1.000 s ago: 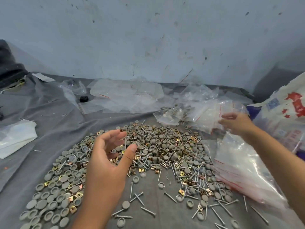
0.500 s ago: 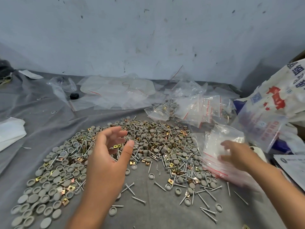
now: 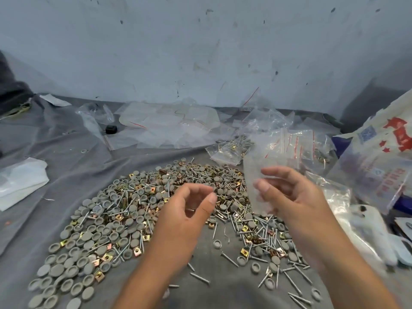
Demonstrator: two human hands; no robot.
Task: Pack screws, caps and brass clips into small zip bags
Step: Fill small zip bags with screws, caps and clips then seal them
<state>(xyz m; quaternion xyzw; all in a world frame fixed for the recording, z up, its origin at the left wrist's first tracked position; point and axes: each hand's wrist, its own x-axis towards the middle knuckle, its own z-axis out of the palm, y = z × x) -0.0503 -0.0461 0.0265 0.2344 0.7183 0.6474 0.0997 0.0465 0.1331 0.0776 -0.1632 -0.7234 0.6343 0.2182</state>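
The right hand (image 3: 289, 197) pinched an empty zip bag (image 3: 259, 175). The left hand (image 3: 189, 210) hung loosely curled, holding nothing. It should pull the bag's mouth wide open first.

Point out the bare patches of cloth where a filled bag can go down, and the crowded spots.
Free: the grey cloth between the white folded sheet and the pile of caps, screws and clips; also the near strip between the forearms, with only stray screws. Crowded: the pile itself, the flat clear bags at the back, and the packed bags and printed sack on the right.
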